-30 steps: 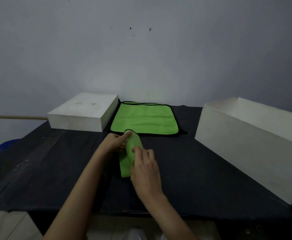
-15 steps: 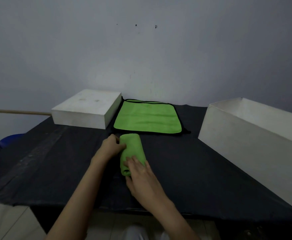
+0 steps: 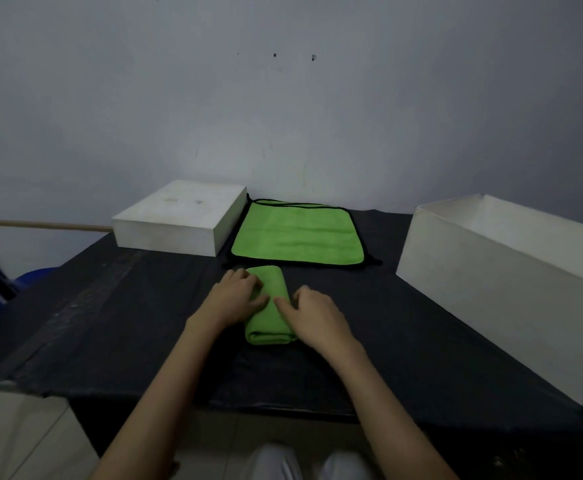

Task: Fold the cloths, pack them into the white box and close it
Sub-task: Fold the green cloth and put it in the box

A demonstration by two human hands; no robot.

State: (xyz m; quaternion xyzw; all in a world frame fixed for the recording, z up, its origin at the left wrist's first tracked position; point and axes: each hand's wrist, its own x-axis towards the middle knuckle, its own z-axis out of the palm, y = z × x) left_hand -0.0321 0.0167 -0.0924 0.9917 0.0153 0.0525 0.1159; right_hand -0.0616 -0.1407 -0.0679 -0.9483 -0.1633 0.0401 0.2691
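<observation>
1. Head cam, the only view here: a folded green cloth (image 3: 270, 306) lies as a thick little bundle on the black table cover (image 3: 117, 317), near the middle, long side pointing away from the person.
2. Left hand (image 3: 236, 299) rests on the bundle's left side, fingers fairly straight and laid flat over the top, thumb pointing toward the other hand. Pressing rather than grabbing, as far as I can see.
3. Right hand (image 3: 312, 315) sits on the right side of the bundle, fingers loosely bent, fingertips touching the cloth. Can't tell if the thumb is tucked under the edge.
4. Just behind the bundle, not quite touching it, a second green cloth (image 3: 297, 237) with black trim lies spread flat.
5. The white box (image 3: 504, 282) stands open at the right, well apart from the hands.
6. Its white lid (image 3: 179, 220) lies at the back left, right beside the flat cloth.
</observation>
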